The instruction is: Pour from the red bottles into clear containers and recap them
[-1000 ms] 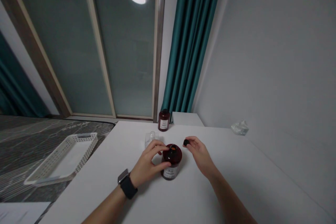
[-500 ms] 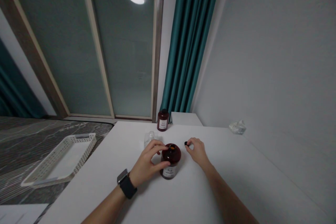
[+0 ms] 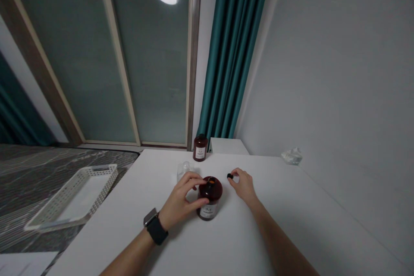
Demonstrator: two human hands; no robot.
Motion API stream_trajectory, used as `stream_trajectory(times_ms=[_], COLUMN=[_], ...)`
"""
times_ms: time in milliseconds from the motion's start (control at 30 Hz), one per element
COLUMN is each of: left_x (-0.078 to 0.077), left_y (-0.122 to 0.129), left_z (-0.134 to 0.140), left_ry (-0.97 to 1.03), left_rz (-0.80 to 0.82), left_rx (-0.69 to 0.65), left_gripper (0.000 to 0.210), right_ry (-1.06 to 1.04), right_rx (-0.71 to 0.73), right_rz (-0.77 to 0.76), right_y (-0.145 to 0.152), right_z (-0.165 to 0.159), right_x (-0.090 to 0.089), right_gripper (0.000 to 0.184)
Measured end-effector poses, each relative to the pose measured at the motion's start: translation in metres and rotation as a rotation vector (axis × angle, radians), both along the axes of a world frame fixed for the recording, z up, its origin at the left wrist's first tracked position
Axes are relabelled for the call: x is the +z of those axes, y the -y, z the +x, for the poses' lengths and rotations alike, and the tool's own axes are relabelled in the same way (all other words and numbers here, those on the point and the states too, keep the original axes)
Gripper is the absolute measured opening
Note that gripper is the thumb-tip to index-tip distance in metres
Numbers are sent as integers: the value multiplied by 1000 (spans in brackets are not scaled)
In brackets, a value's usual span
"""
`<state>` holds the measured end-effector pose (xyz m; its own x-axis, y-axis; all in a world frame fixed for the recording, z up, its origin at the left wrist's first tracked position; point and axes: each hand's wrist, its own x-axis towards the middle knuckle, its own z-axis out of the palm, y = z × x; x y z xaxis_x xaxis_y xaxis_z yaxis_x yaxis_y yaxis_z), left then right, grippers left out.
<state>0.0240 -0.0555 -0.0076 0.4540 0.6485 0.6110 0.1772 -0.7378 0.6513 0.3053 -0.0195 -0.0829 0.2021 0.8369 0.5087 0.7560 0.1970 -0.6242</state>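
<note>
A dark red-brown bottle [image 3: 215, 190] with a white label stands upright on the white table, its mouth uncapped. My left hand [image 3: 183, 198] is wrapped round its left side, thumb in front and fingers near the shoulder. Just right of the bottle, my right hand [image 3: 243, 184] pinches a small black cap [image 3: 230, 176] low over the table or on it; I cannot tell which. Behind my left hand lies a clear plastic item [image 3: 185, 168], partly hidden by the fingers. A second dark bottle [image 3: 200, 148], with its black cap on, stands at the far edge.
The white table [image 3: 129, 207] reaches to the wall on the right. A crumpled clear plastic piece [image 3: 292, 156] lies at its far right corner. To the left, lower down, sits a white perforated basket [image 3: 108, 189]. A teal curtain [image 3: 231, 51] hangs behind, beside glass doors.
Almost nothing differs. The view has shifted very slightly, and both hands keep their hold on the bottle and the cap.
</note>
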Motion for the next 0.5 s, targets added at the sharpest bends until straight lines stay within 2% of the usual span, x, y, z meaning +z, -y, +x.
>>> stream_trajectory(times_ms=[133, 267, 400, 500], left_x=[-1, 2, 6, 7], left_y=[0, 2, 4, 4], left_z=[-1, -1, 0, 1], left_ry=[-10, -11, 14, 32], left_rz=[11, 36, 56, 73], left_rx=[-9, -16, 0, 26], left_gripper=[31, 30, 23, 19], right_ry=[-111, -254, -376, -547], right_rx=[6, 89, 227, 425], right_rz=[82, 134, 150, 154], right_y=[6, 25, 47, 56], right_z=[-5, -25, -56, -75], right_x=[14, 33, 45, 45], right_gripper=[10, 16, 20, 31])
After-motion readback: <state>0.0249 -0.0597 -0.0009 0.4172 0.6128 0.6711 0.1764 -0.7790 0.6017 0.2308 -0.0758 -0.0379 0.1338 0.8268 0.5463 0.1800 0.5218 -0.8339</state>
